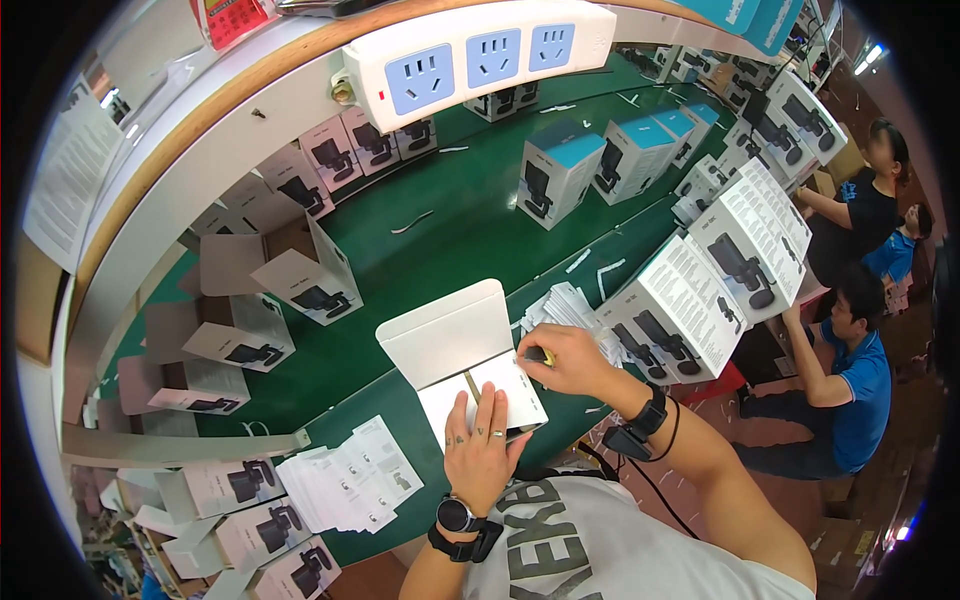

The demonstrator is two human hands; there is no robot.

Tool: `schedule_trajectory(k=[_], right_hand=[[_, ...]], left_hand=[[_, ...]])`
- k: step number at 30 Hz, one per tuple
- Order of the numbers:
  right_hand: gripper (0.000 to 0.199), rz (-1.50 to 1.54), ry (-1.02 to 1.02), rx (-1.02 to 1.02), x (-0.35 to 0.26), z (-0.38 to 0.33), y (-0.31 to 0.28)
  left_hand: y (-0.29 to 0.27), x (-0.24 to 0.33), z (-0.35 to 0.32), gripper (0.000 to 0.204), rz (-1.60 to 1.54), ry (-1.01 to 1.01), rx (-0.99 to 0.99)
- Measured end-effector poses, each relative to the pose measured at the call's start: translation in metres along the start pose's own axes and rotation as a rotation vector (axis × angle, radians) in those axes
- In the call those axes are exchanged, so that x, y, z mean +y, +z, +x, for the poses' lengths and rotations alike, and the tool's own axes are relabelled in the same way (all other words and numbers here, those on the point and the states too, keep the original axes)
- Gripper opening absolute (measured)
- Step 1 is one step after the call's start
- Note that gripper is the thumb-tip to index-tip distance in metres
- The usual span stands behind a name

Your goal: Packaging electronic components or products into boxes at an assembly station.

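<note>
A white cardboard box (448, 332) lies in front of me with its lid flap raised on the far side. Across its top, my left hand (480, 440) rests flat with the fingers stretched out, next to a thin brownish slit or strip. My right hand (572, 362) is closed at the box's right edge, pinching a small black-and-yellow tool (540, 356). Which kind of tool it is cannot be made out, since the fingers cover most of it. A heap of white paper strips (565, 312) lies just beyond my right hand.
Printed leaflets (365, 475) are piled left of my hands. Open printed boxes (318, 280) stand farther left; closed blue-topped boxes (560, 178) stand at the back. A white power strip (490, 55) hangs ahead. Stacked boxes (690, 310) and a co-worker in blue (850, 390) are at right.
</note>
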State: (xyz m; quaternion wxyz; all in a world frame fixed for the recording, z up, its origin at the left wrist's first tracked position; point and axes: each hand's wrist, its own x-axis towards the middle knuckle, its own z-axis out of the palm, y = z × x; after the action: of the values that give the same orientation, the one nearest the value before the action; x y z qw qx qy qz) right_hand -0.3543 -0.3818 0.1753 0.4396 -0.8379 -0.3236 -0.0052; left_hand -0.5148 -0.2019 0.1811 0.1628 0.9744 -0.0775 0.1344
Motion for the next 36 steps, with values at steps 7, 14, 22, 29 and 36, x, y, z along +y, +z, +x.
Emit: schedule_trajectory(k=[7,14,22,29,36], right_hand=[[0.023,-0.151,0.04,-0.126,-0.012,0.009,0.004],[0.025,-0.178,0.06,-0.306,-0.025,0.003,-0.003],[0.017,-0.235,-0.169,0.083,-0.013,0.013,-0.004],[0.016,-0.207,-0.204,0.048,-0.005,0.013,-0.001],[0.026,-0.083,-0.286,-0.118,-0.022,0.013,-0.012]], left_hand=[[-0.002,-0.001,-0.001,0.07,-0.007,0.0,0.007],[-0.005,-0.002,-0.003,0.07,-0.008,0.003,0.0],[-0.01,-0.004,-0.004,0.07,0.005,0.013,-0.001],[-0.012,-0.004,-0.003,0.069,0.008,0.017,-0.009],[-0.014,-0.005,-0.001,0.069,-0.002,0.006,-0.002]])
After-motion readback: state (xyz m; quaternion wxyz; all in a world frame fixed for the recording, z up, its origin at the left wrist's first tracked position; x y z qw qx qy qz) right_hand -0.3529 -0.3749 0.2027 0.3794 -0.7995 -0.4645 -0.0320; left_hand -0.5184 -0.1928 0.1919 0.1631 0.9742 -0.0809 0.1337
